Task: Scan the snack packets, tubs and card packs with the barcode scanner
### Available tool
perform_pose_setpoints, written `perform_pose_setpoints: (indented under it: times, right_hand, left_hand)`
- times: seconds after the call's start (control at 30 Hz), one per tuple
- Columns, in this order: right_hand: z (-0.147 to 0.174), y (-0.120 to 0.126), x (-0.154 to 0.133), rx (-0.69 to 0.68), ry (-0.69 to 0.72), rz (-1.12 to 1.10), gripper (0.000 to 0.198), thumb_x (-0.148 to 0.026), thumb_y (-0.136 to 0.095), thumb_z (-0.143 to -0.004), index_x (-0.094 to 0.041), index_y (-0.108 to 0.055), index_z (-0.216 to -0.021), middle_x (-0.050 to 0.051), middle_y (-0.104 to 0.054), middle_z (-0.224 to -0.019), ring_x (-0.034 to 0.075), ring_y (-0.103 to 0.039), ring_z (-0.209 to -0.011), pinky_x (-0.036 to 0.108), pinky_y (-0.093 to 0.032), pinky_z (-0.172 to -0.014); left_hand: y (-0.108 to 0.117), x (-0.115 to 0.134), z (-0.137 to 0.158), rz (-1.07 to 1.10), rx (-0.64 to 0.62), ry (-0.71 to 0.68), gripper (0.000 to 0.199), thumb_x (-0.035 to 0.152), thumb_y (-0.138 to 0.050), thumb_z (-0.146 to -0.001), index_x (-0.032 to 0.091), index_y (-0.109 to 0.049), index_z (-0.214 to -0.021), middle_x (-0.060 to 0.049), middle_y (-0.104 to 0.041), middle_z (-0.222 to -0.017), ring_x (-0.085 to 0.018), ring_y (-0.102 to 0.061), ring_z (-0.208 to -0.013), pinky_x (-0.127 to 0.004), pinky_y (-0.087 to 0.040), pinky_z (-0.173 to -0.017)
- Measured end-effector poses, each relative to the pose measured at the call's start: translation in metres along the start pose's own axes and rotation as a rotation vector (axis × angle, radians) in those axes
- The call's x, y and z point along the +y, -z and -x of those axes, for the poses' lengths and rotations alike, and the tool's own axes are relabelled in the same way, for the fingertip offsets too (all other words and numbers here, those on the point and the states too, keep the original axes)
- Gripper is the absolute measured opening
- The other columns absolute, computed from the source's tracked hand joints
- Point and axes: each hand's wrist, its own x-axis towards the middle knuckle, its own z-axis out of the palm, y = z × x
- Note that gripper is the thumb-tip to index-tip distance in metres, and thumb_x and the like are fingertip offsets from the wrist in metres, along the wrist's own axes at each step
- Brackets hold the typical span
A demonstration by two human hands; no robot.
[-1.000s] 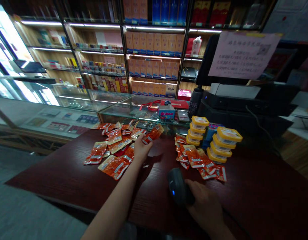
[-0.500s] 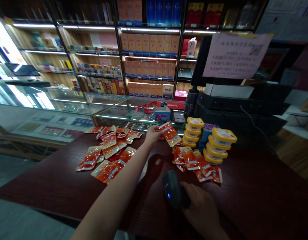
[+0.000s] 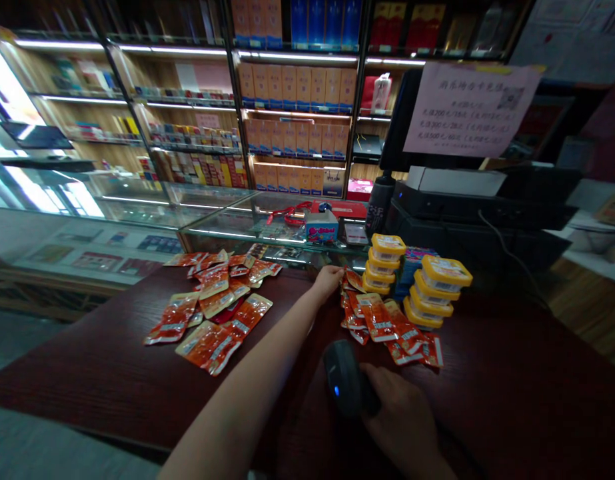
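My right hand (image 3: 400, 417) is wrapped round the handle of a dark barcode scanner (image 3: 343, 377), whose blue light glows. Stretched forward over the counter, my left hand (image 3: 330, 280) has its fingers pinched at the edge of an orange snack packet (image 3: 354, 279), at the back of the right-hand pile. Other orange packets (image 3: 377, 317) overlap there, in front of the yellow-lidded tubs. A second spread of orange and gold packets (image 3: 212, 340) lies to the left of my left forearm.
Two stacks of yellow-lidded tubs (image 3: 384, 263) stand behind the right pile, with a blue box (image 3: 407, 280) between them. A monitor bearing a paper sign (image 3: 470, 110) rises at the back right. Behind the dark counter (image 3: 102, 367) are a glass case (image 3: 227, 223) and stocked shelves.
My left hand has moved right and down, bringing the raised orange packet onto the back of the right pile. The right hand and scanner have stayed in place.
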Motion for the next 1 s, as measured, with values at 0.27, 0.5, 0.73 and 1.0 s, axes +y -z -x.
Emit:
perform_pose_setpoints:
  times: [0.27,0.5,0.73,1.0]
  right_hand:
    - [0.001,0.002,0.002,0.02,0.03,0.031,0.04,-0.009,-0.05,-0.073,-0.023,-0.058,-0.11,0.003,-0.069,-0.095,0.018,-0.065,-0.085,0.029,-0.046,-0.075]
    - [0.007,0.0,0.007,0.028,0.065,0.077,0.038,-0.014,-0.049,-0.076,-0.024,-0.056,-0.113,0.004,-0.069,-0.107,0.02,-0.066,-0.092,0.03,-0.048,-0.075]
    - [0.012,-0.004,0.014,0.015,0.102,0.136,0.032,-0.021,-0.052,-0.082,-0.024,-0.055,-0.113,0.003,-0.07,-0.105,0.02,-0.067,-0.088,0.029,-0.049,-0.072]
    - [0.011,-0.006,0.014,-0.014,0.114,0.156,0.027,-0.021,-0.051,-0.085,-0.024,-0.054,-0.112,0.003,-0.07,-0.102,0.019,-0.068,-0.087,0.028,-0.048,-0.07]
  left_hand:
    - [0.016,0.003,0.023,-0.175,0.051,-0.076,0.019,0.016,-0.056,-0.072,0.014,-0.073,-0.081,-0.006,-0.072,-0.077,-0.018,-0.063,-0.071,-0.029,-0.048,-0.07]
    - [0.068,0.011,0.068,-0.53,0.121,-0.219,0.02,0.017,-0.059,-0.075,0.017,-0.073,-0.089,-0.01,-0.071,-0.09,-0.023,-0.064,-0.084,-0.034,-0.047,-0.081]
    - [0.152,0.045,0.108,-1.073,0.405,-0.202,0.023,0.02,-0.053,-0.081,0.018,-0.071,-0.095,-0.011,-0.067,-0.095,-0.026,-0.058,-0.098,-0.039,-0.041,-0.092]
    - [0.228,0.051,0.116,-1.265,0.793,0.488,0.058,0.048,-0.057,-0.079,0.009,-0.053,-0.121,-0.024,-0.059,-0.118,-0.038,-0.051,-0.112,-0.046,-0.042,-0.087]
